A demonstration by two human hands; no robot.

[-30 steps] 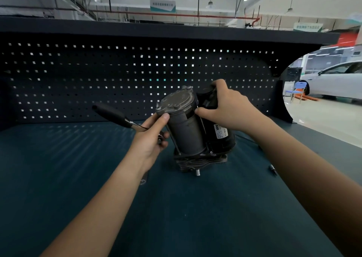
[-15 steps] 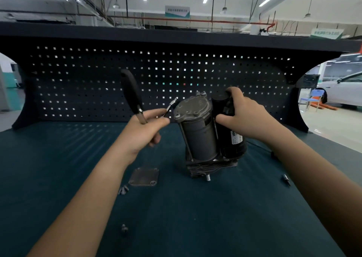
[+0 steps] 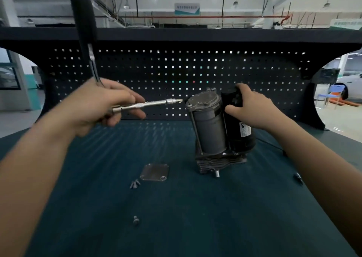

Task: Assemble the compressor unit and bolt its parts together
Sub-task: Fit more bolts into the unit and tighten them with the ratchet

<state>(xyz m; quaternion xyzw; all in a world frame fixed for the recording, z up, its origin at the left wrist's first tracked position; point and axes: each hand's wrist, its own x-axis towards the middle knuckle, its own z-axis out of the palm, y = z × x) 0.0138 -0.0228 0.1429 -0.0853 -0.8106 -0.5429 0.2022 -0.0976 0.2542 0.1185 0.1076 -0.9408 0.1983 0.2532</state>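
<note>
Two hands share the work: the left hand point(image 3: 98, 108) closes its grip round the head of a ratchet point(image 3: 83, 16), whose black handle rises nearly straight up while its silver extension bar point(image 3: 145, 105) runs out level to the right. The right hand point(image 3: 252, 110) has its grip wrapped round the black motor can of the compressor unit point(image 3: 211, 131). The unit stands on its finned base on the counter point(image 3: 195, 217), right of the middle and nearer the back edge than the front, before a pegboard point(image 3: 176, 70). Its long axis is close to upright, the top leaning a little left, the grey cap facing up; a short stub at the base points toward the near edge. The bar's tip sits just beside the cap's left rim; whether it touches a bolt head I cannot tell.

By my reading the step in hand is tightening the bolts that clamp the cap down. The next move calls for seating the bit squarely on a bolt head, likely with the bar swung nearer the unit's axis while the right hand braces against the turn. A square cover plate point(image 3: 154, 172) lies flat left of the unit, loose bolts point(image 3: 134, 184) just beside its near-left corner and a single bolt point(image 3: 136, 220) nearer the front edge, so that fitting looks not yet done.
</note>
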